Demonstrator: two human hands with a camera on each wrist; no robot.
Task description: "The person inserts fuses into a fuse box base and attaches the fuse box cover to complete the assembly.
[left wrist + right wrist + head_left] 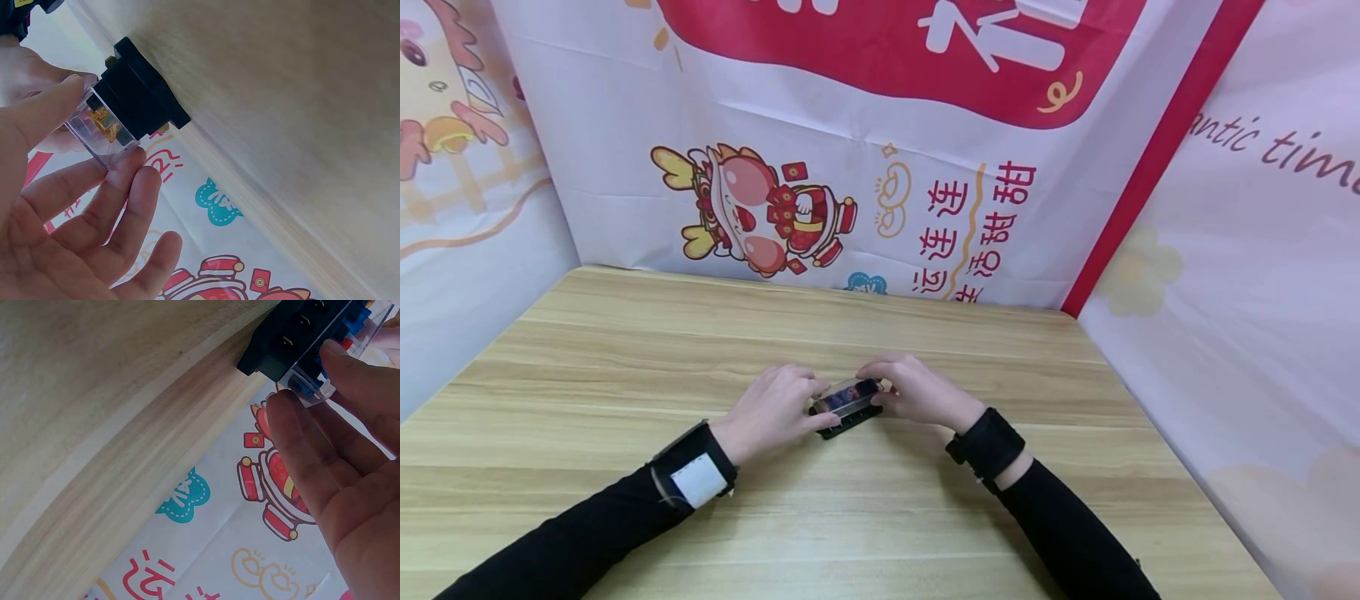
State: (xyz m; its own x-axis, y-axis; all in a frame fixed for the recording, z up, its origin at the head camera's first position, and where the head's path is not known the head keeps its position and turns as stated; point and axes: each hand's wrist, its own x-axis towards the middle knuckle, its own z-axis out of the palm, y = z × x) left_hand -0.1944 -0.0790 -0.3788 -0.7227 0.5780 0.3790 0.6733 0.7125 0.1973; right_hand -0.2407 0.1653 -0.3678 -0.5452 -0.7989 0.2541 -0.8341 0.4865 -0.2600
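A small fuse block with a black base (852,423) and a clear plastic cover (847,398) sits on the table between my hands. My left hand (775,408) pinches the left end of the cover between thumb and fingers. At the other end, my right hand (919,392) grips the cover the same way. Brass-coloured metal (106,125) shows through the clear end in the left wrist view. In the right wrist view, blue and red parts lie under the cover and metal terminals (305,322) line the black side. Whether the cover is fully seated cannot be told.
The wood-grain table (865,517) spreads around the block. Behind it hangs a white printed cloth (820,108) with red lettering and a cartoon figure. More printed cloth (1247,250) stands along the right side, and another on the left.
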